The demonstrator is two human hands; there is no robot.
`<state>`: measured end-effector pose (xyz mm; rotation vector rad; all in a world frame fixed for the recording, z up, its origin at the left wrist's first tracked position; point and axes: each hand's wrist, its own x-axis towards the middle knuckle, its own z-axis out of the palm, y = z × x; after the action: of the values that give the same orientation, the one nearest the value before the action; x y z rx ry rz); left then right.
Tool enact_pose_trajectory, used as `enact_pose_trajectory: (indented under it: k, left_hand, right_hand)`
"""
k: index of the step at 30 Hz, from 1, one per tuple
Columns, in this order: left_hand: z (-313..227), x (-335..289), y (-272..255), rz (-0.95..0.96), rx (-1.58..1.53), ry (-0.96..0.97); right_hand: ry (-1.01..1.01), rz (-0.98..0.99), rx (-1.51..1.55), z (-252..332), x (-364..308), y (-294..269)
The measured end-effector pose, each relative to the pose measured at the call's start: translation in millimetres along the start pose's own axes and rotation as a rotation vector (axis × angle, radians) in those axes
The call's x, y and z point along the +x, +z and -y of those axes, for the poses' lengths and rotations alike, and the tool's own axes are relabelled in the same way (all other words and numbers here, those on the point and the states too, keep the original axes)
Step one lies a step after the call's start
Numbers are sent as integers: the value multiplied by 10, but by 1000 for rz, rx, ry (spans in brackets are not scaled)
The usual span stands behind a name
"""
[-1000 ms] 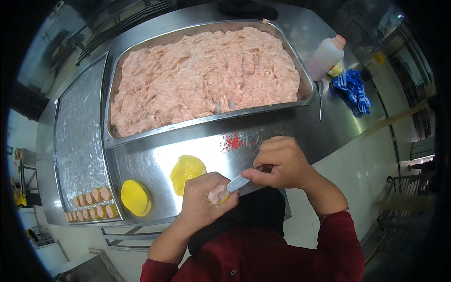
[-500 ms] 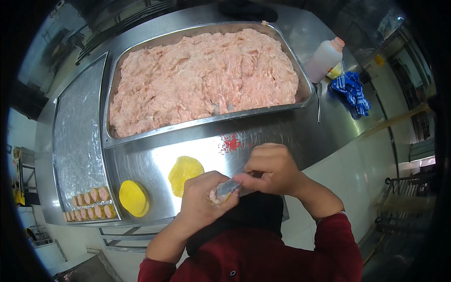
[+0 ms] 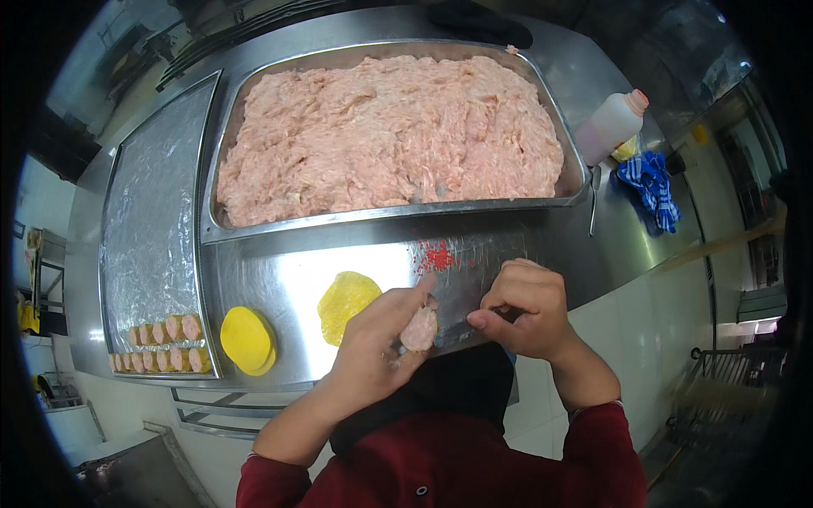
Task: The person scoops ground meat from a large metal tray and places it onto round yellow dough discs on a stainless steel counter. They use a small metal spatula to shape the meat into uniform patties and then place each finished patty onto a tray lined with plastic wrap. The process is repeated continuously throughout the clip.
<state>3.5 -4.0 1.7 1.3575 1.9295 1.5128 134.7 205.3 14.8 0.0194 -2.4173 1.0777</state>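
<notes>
My left hand point(image 3: 373, 339) is closed around a small open-topped dumpling point(image 3: 419, 330), its pale minced filling facing up. Just to the right, my right hand point(image 3: 525, 309) is apart from the dumpling, its fingers curled and thumb bent in. Whatever it holds, if anything, I cannot make out. Beside my left hand, a loose yellow wrapper point(image 3: 345, 303) lies on the steel table, and a stack of round yellow wrappers point(image 3: 247, 340) sits farther left. Small red bits point(image 3: 435, 256) form a little pile beyond my hands.
A big steel tray point(image 3: 381, 214) of pale minced meat point(image 3: 389, 135) fills the far side. At left, a film-lined tray point(image 3: 157, 220) carries several finished dumplings point(image 3: 176, 359) at its near end. A bottle point(image 3: 611, 127), a blue cloth point(image 3: 649, 190) and a metal utensil point(image 3: 594, 199) lie at right.
My right hand has drawn away to the right from the dumpling. The grey flat blade that covered the filling is no longer visible there. My left hand still holds the dumpling, filling now exposed.
</notes>
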Motion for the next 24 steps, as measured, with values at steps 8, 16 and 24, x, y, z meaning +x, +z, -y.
enact_pose_trajectory:
  k: [8,16,24]
  left_hand:
    - [-46,-70,88,-80,-276,-280]
    - [-90,-135,-10,18,-12,-181]
    - [-113,-100,52,-24,46,-87]
  right_hand:
    - [-108,76,41,27,34,90]
    - [-99,63,-62,22,106,135]
    - [-85,-4,-38,72,71,138]
